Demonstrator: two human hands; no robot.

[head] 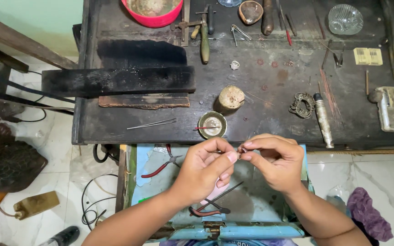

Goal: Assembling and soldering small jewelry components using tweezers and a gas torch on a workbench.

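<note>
Both hands met at the centre of the view, above an open blue drawer (233,230). The left hand (206,171) and right hand (274,161) pinched one tiny reddish ornament (243,150) between thumb and forefinger tips, the grips narrow and closed on it. At 12 o'clock from it sat a small brass dish (212,125); at 9 o'clock lay red-handled pliers (160,167); tweezers (151,124) rested at 10 o'clock on the dark workbench (270,109).
</note>
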